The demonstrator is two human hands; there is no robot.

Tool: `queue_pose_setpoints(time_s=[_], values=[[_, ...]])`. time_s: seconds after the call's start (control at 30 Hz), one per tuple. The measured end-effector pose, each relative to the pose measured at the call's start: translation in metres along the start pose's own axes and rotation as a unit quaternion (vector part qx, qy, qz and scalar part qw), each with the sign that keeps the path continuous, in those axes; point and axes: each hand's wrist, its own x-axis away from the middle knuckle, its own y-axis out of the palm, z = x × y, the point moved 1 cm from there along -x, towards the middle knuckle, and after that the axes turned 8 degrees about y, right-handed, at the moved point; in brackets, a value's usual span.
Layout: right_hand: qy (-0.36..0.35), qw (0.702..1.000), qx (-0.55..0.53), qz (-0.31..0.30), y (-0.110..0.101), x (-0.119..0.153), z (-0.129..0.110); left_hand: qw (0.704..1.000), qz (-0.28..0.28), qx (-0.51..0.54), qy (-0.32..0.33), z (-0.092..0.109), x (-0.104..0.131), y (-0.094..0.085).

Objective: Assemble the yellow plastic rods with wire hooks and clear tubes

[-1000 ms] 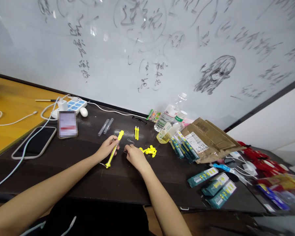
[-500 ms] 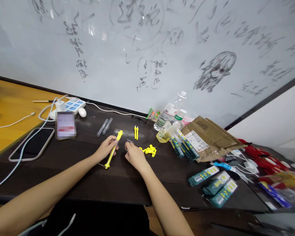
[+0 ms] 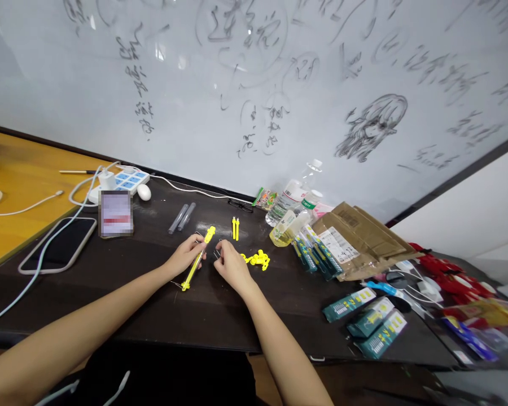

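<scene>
My left hand [image 3: 184, 257] is closed round a slim clear tube with yellow ends [image 3: 190, 276], tilted with its upper end away from me. Thin wire shows beside its lower end. Just to the right, my right hand [image 3: 232, 266] pinches a small thin metal wire piece [image 3: 217, 254]; its full shape is hidden by the fingers. Beside the right hand lies a cluster of small yellow plastic parts [image 3: 260, 259]. Two short yellow rods [image 3: 236, 229] lie side by side beyond the hands. A pair of clear tubes [image 3: 182, 219] rests farther left.
On the left are a phone [image 3: 63, 248], a power strip [image 3: 129, 181] with cables and a white mouse [image 3: 144, 192]. Bottles [image 3: 284, 228], a cardboard parcel [image 3: 364, 237] and several green boxes [image 3: 383, 335] stand right. A whiteboard [image 3: 186, 113] backs the dark table [image 3: 152, 316].
My right hand has shifted slightly, and its fingers and the wire piece have turned a little. The left hand still holds the tube. The view has moved slightly.
</scene>
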Motion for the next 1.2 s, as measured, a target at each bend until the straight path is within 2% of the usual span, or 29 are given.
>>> queue_pose_setpoints(time_s=[0.57,0.87,1.2], values=[[-0.025,0.999,0.018,-0.022,0.0064,-0.0003,0.0030,1.000,-0.014,-0.012,-0.001,0.0010,0.0005,0.0001],[-0.016,0.999,0.046,-0.022,0.0032,-0.0004,0.0024,1.000,-0.019,-0.014,0.001,-0.0030,-0.0009,-0.0013],[-0.017,0.996,0.073,-0.053,0.0062,0.0002,0.0024,1.000,-0.016,-0.012,-0.002,-0.0012,-0.0003,0.0000]])
